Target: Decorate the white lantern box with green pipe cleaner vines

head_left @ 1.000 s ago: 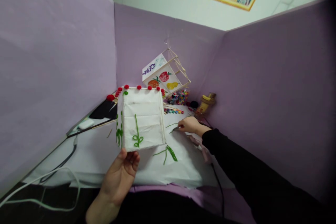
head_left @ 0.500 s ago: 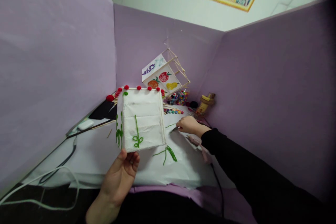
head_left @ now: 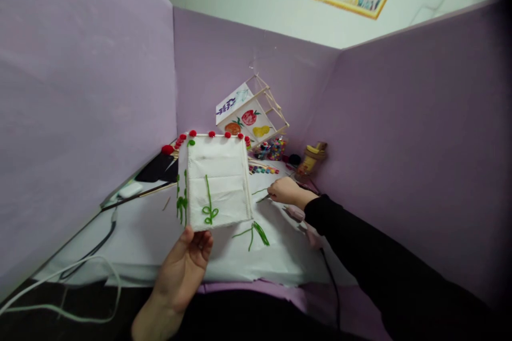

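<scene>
My left hand [head_left: 182, 272] grips the bottom edge of a white paper-covered box lantern [head_left: 218, 157], thumb in front. Red pom-poms line its upper rim, and a green yarn-like plant shape [head_left: 208, 213] decorates the front face. More green shapes show on its left side. To the right of the lantern, my right hand [head_left: 287, 192] is closed on a thin, grey pointed tool [head_left: 263, 199] low over the table; its exact kind is unclear. A short green strand [head_left: 260, 191] lies close to the tool's tip. Nearer me rest several cut green strands [head_left: 261, 234].
A pink glue gun [head_left: 296, 214] with a black cord lies under my right forearm. Behind hangs a painted stick-frame lantern [head_left: 252, 117]. Bags of coloured beads [head_left: 277, 148] and a yellow container [head_left: 311, 159] stand at the back. Purple panels [head_left: 256, 37] enclose the table [head_left: 136, 240].
My right hand and its tool have shifted very slightly left. The left hand and the lantern stay where they were.
</scene>
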Motion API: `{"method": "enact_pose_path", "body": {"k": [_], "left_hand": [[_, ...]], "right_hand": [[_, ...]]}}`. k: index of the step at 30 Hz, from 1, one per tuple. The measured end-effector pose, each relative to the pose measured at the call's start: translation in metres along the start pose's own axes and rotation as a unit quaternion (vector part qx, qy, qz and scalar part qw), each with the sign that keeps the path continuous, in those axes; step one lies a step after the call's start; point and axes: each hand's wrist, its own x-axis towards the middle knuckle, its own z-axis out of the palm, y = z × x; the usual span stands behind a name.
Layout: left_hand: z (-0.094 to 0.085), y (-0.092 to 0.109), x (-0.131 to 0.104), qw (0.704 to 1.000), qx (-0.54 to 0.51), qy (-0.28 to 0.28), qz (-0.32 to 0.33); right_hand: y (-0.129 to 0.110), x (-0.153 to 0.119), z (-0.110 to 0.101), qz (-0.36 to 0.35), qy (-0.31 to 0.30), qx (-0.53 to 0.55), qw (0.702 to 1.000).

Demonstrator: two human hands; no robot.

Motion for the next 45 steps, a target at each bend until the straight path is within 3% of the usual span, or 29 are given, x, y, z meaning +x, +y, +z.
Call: {"method": "enact_pose_path", "body": {"k": [7,13,15,23,28,32,36,40,44,45], "left_hand": [[0.0,0.0,0.001,1.0,-0.003,-0.004,0.001],[0.003,-0.001,-0.001,1.0,-0.001,0.0,-0.008],[0.003,-0.002,-0.001,1.0,0.001,0.003,-0.008],[0.003,-0.002,-0.001,1.0,0.005,0.0,-0.007],[0.004,-0.002,0.0,1.0,0.013,0.007,-0.009],[0.006,0.0,0.0,1.0,0.016,0.007,-0.014],[0.01,-0.003,0.0,1.0,0.003,0.001,-0.027],[0.018,-0.008,-0.002,0.998,-0.031,-0.026,-0.04],[0.024,-0.01,-0.006,0.997,-0.038,-0.034,-0.061],[0.025,-0.01,-0.007,0.997,-0.035,-0.029,-0.065]], "right_hand": [[0.003,-0.023,-0.011,0.1,0.003,0.054,0.994],[-0.056,-0.046,0.005,0.083,-0.034,0.141,0.986],[-0.064,-0.045,0.009,0.077,-0.036,0.153,0.985],[-0.013,0.006,0.011,0.072,0.008,0.126,0.989],[-0.012,0.024,0.016,0.037,-0.02,0.141,0.989],[-0.015,0.009,0.004,0.085,-0.013,0.186,0.979],[-0.039,-0.03,-0.015,0.13,0.011,0.273,0.953],[-0.089,-0.07,-0.025,0.095,0.015,0.382,0.919],[-0.129,-0.086,-0.03,0.078,0.084,0.561,0.82],[-0.135,-0.086,-0.032,0.087,0.109,0.572,0.808]]}}
